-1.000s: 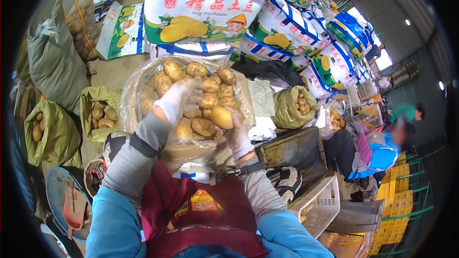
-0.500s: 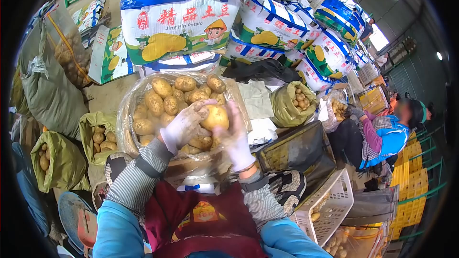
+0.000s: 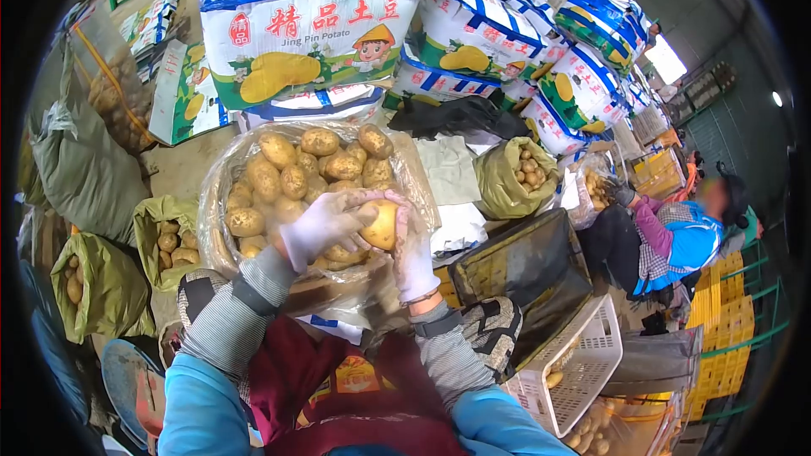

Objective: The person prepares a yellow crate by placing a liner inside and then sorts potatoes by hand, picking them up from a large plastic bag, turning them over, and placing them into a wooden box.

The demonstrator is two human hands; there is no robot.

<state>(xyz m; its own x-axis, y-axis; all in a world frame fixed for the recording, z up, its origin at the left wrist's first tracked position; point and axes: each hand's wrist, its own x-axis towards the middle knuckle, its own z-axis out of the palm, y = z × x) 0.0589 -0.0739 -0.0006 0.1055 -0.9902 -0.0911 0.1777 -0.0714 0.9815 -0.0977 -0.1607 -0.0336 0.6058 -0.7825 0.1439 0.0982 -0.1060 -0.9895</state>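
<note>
A yellow potato (image 3: 382,226) is held between my two gloved hands above a plastic-lined box (image 3: 213,228) of potatoes. My left hand (image 3: 328,226) has its fingertips on the potato's left side, its palm over the heap. On the right side of the same potato, my right hand (image 3: 410,245) curls its fingers around the top edge. Several larger potatoes (image 3: 277,150) lie beneath and behind the hands, inside the clear plastic lining. Both gloves are white and soiled.
Printed potato bags (image 3: 312,34) are stacked behind the box. Green sacks (image 3: 101,287) of potatoes stand left, another sack (image 3: 515,177) right. A white crate (image 3: 583,371) is at lower right. A person (image 3: 676,236) in a blue vest sits at the right.
The potato has been turned in my hands, and my right hand's fingers have closed in around it. The view has shifted slightly, so the box sits a little further left.
</note>
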